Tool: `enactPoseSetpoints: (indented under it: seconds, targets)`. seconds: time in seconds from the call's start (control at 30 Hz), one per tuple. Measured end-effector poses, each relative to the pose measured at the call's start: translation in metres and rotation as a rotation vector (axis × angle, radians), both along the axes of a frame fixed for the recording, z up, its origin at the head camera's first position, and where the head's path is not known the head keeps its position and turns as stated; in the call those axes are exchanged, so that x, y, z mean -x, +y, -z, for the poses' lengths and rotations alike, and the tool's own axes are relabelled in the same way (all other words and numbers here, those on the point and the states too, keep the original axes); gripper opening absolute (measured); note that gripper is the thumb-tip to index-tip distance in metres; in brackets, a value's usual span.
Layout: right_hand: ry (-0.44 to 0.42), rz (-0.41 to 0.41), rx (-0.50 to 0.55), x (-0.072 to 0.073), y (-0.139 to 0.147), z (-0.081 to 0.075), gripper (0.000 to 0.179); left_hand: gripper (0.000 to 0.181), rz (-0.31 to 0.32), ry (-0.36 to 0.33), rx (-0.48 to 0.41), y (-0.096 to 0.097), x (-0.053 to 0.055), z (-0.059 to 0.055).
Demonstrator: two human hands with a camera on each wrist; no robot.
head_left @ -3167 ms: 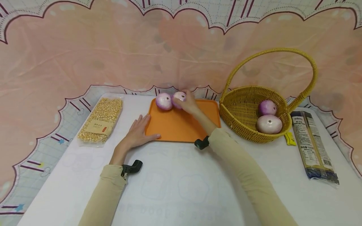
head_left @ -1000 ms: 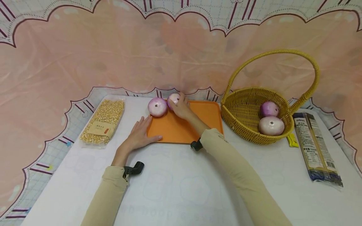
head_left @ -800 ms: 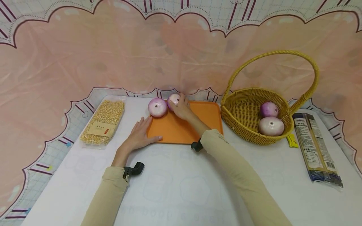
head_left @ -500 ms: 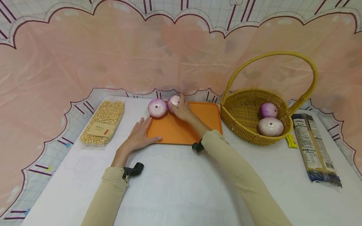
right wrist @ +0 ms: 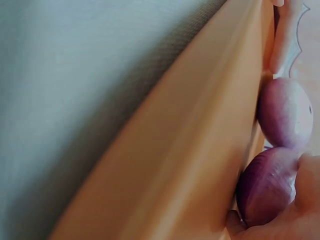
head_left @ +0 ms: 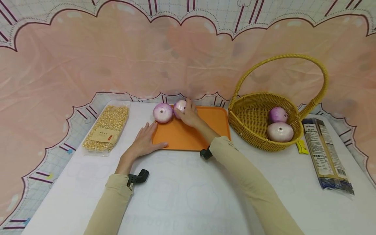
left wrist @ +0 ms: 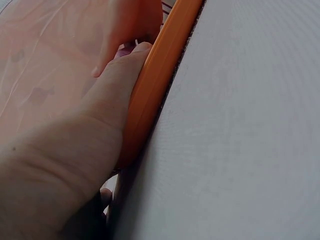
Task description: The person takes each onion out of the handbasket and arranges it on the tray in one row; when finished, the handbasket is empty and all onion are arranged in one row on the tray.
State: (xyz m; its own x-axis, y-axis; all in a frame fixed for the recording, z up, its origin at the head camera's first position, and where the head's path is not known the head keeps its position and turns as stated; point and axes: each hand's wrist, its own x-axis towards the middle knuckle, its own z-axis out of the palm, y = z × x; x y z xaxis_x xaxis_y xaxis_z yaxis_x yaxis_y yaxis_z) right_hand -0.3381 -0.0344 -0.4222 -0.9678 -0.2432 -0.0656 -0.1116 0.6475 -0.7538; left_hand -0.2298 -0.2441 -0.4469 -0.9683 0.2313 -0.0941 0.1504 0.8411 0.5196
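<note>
Two purple onions lie side by side at the back left of an orange tray [head_left: 188, 137]. The right hand [head_left: 189, 114] grips the right-hand onion [head_left: 180, 107], its thumb on the near side and its fingers over the far side. Against it sits the left onion [head_left: 163, 113], untouched by the right hand; both show in the right wrist view, the held onion [right wrist: 267, 185] below. At the tray's left end the left hand [head_left: 144, 140] rests with straight, spread fingers, thumb along the front rim. In the left wrist view that thumb [left wrist: 115, 90] lies against the tray's edge [left wrist: 155, 70].
A wicker basket [head_left: 249, 120] with a tall handle stands to the right, holding two more onions [head_left: 280, 132]. Beside it lie a small yellow packet [head_left: 302, 147] and a long blue-ended package [head_left: 327, 156]. A bag of corn kernels [head_left: 107, 127] lies at the left.
Since the earliest frame both onions have shifted left on the tray, the right hand moving with the one it grips. Over the last second the hands have stayed still.
</note>
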Motion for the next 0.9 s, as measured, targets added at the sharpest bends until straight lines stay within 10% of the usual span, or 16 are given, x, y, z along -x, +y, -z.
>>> enactPoseSetpoints:
  seconds: [0.6, 0.9]
  targets:
    - [0.059, -0.009, 0.124, -0.007, 0.023, -0.018, 0.077, 0.106, 0.005, 0.019, 0.006, 0.000, -0.001, 0.004]
    - [0.122, -0.105, 0.256, -0.040, 0.058, -0.037, 0.064, 0.106, 0.009, 0.018, 0.008, 0.000, 0.000, 0.002]
